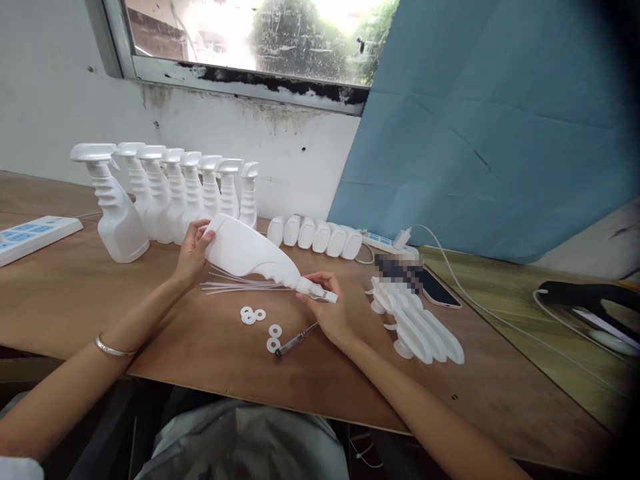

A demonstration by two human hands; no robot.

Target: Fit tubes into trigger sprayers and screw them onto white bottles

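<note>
A white plastic spray bottle point(250, 253) is held tilted over the table, its base up at the left and its neck down at the right. My left hand point(194, 248) is closed around the base end. At the neck end my right hand point(327, 310) grips the slim white spray mechanism point(316, 289). Below the bottle lie thin white tubes point(245, 285) and several white ring washers point(249, 315). A small screwdriver point(295, 342) lies partly under my right hand, with one washer touching its handle end.
Assembled spray bottles point(120, 220) stand in a row at the back left. Several rounded white plastic pieces point(314, 235) line up near the wall. White trigger parts point(420, 323) lie at right, beside a phone point(440, 288). Power strips point(37, 238) and a white cable point(470, 303) are around.
</note>
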